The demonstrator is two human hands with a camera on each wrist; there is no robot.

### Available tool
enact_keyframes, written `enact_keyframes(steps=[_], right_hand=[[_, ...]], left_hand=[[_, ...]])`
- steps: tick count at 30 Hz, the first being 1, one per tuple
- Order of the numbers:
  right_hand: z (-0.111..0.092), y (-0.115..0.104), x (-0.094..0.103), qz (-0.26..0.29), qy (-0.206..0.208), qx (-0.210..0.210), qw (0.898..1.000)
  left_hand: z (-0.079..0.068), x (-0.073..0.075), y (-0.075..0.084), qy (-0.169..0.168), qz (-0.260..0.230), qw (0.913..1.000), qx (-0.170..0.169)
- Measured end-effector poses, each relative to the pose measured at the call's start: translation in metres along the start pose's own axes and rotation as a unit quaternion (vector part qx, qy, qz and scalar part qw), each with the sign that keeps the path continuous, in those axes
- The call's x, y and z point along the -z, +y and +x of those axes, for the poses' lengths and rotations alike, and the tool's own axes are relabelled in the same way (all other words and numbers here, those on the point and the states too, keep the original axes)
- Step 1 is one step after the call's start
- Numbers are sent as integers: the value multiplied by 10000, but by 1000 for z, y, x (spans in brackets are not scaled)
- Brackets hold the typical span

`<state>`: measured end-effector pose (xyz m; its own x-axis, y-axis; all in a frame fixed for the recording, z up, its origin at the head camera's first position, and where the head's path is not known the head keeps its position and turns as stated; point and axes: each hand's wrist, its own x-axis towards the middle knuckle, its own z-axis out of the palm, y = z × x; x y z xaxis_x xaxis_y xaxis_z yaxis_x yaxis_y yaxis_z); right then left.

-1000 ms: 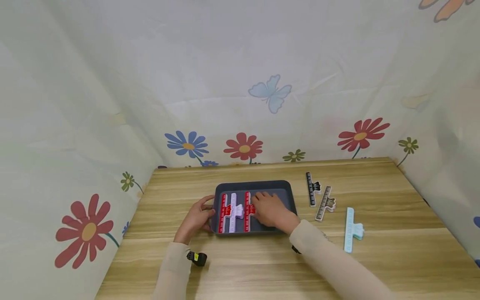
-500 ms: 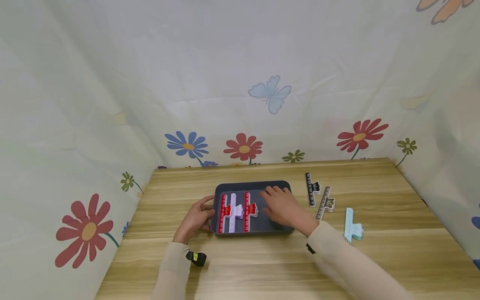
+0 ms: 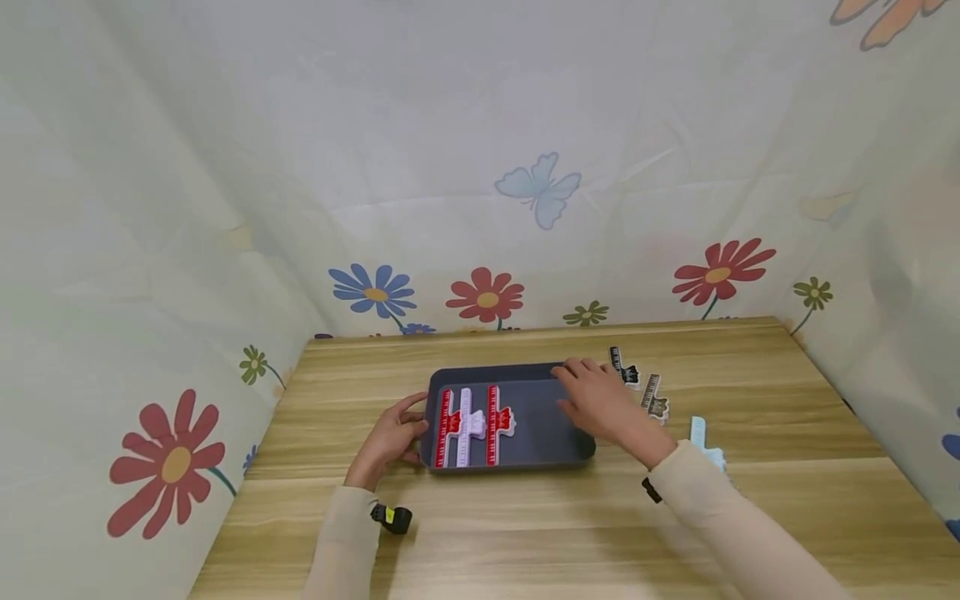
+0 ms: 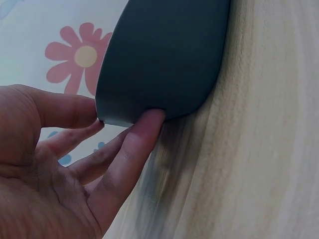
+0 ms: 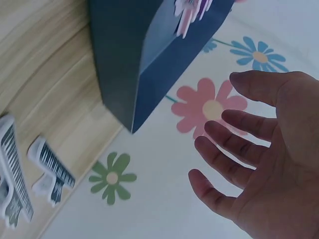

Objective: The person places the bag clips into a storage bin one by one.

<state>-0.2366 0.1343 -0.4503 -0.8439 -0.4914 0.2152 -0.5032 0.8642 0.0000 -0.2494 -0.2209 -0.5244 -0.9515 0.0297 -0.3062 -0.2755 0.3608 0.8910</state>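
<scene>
The left hand [image 3: 390, 435] rests against the left wall of the dark tray [image 3: 547, 421], thumb on the rim and fingertips on the outer wall, fingers nearly straight, steadying rather than gripping. The right hand [image 3: 603, 404] hovers above the tray's right rim with fingers spread wide and relaxed, holding nothing, its fingertips pointing toward the black clip [image 3: 622, 369] on the counter [image 3: 510, 533].

Inside the tray, at its left end, lie a red clip [image 3: 446, 427], a lilac clip [image 3: 467, 425] and a second red clip [image 3: 497, 423], side by side; the tray's right part is bare.

The likeliest slip is at the tray's right rim: the right hand passes low over it, so a dragged wrist or sleeve could catch the wall and skid the tray, since the left hand only leans on it. A reach for the black clip could also nudge the brown clip [image 3: 655, 397] just beside it, because the two lie close and the hand is broad. The light blue clip [image 3: 703, 442] sits partly under the right forearm, so a lowered arm could sweep it along.

The black clip lies near the cloth backdrop [image 3: 480, 167], with little room behind it. There is open counter toward the right edge and across the near side, so an approach from the near right looks freest.
</scene>
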Motion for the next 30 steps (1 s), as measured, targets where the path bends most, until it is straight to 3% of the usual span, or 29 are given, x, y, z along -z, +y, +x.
enact_keyframes(steps=[14,30], right_hand=[[-15,49,8,221,-96,-603,9979],[-34,93,4,329,-622,-1170,9906]], left_hand=[[-1,-1,0,36,-103,9999,-22],[-1,-3,0,90,-61,9999,-53]])
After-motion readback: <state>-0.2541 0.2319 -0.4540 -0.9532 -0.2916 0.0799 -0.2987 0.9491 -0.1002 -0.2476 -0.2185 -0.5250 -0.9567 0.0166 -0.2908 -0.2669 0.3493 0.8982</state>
